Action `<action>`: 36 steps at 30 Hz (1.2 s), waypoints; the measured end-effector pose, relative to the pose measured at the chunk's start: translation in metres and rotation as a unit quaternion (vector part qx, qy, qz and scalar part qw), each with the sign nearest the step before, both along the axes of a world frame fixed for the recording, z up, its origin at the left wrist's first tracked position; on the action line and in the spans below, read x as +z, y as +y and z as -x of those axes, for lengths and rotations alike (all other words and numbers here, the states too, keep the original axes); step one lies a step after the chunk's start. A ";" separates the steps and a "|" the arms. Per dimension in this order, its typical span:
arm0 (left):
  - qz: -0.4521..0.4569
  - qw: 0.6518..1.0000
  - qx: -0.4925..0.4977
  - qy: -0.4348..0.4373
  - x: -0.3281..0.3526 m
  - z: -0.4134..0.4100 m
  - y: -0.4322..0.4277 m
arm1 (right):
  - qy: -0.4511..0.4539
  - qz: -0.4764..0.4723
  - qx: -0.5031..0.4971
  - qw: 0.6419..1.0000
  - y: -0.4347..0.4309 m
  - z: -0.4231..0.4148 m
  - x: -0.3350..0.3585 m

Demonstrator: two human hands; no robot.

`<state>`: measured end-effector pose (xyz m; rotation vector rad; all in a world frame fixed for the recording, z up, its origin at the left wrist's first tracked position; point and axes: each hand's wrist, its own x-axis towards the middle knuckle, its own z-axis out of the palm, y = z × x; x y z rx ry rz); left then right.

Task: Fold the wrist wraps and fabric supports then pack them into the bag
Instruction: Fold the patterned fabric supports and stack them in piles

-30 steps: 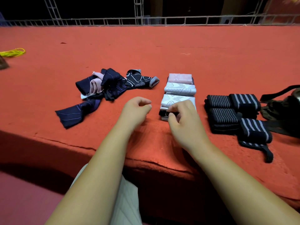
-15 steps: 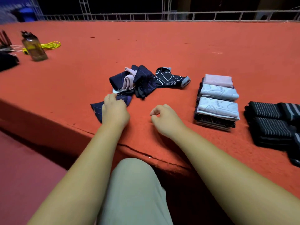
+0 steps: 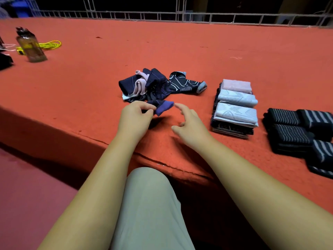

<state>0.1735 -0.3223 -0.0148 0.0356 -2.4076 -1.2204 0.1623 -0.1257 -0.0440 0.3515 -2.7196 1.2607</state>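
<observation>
My left hand (image 3: pixel 134 117) pinches a dark blue fabric support (image 3: pixel 163 108) and holds its end just above the red surface. My right hand (image 3: pixel 189 126) hovers beside it with relaxed fingers, reaching toward the blue piece and holding nothing. Behind them lies a loose heap of unfolded navy and pink supports (image 3: pixel 147 85), with a black patterned one (image 3: pixel 187 83) at its right. A neat stack of folded pink and white supports (image 3: pixel 236 105) sits to the right. Rolled black striped wrist wraps (image 3: pixel 295 130) lie at the far right. The bag is out of view.
A brown bottle (image 3: pixel 31 46) stands at the far left with a yellow cord (image 3: pixel 50 44) behind it and a dark object (image 3: pixel 5 61) at the edge. The red platform (image 3: pixel 162 44) has a cracked front edge. A metal railing (image 3: pixel 180 15) runs along the back. My knee (image 3: pixel 147 204) is below.
The view swung left, away from the stacks. My left hand went to the loose heap and picked up the dark blue support; my right hand left the folded stack and moved toward it.
</observation>
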 end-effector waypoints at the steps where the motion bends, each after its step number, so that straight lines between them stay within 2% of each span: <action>1: -0.054 0.998 -0.022 -0.003 0.008 -0.007 0.009 | 0.016 -0.005 -0.005 1.000 0.008 -0.006 0.003; 4: -0.131 0.987 -0.094 -0.013 0.031 -0.023 0.031 | 0.117 -0.055 -0.067 0.989 0.035 -0.023 0.015; 6: -0.169 0.975 -0.142 -0.023 0.043 -0.031 0.045 | 0.185 -0.044 -0.090 0.978 0.056 -0.035 0.028; 8: -0.219 0.957 -0.187 -0.046 0.048 -0.036 0.058 | 0.216 -0.011 -0.089 0.972 0.076 -0.046 0.044; 10: -0.248 0.941 -0.222 -0.068 0.051 -0.037 0.074 | 0.178 0.029 -0.098 0.979 0.095 -0.058 0.061; 12: -0.226 0.943 -0.234 -0.074 0.054 -0.036 0.091 | 0.136 0.077 -0.117 0.981 0.113 -0.068 0.074; 16: -0.142 0.958 -0.243 -0.060 0.064 -0.040 0.128 | 0.135 0.143 -0.155 0.968 0.144 -0.085 0.088; 20: -0.149 0.948 -0.269 -0.086 0.074 -0.043 0.167 | 0.122 0.214 -0.190 0.950 0.169 -0.098 0.093; 25: -0.155 0.948 -0.264 -0.083 0.077 -0.041 0.206 | 0.081 0.224 -0.200 0.950 0.199 -0.102 0.087; 30: -0.119 0.967 -0.226 -0.027 0.059 -0.034 0.225 | 0.024 0.236 -0.172 0.956 0.220 -0.108 0.074; 34: -0.102 0.972 -0.211 0.002 0.044 -0.034 0.232 | -0.062 0.403 -0.144 0.902 0.225 -0.106 0.072; 36: -0.096 0.969 -0.229 0.002 0.040 -0.034 0.232 | -0.086 0.441 -0.128 0.884 0.231 -0.106 0.074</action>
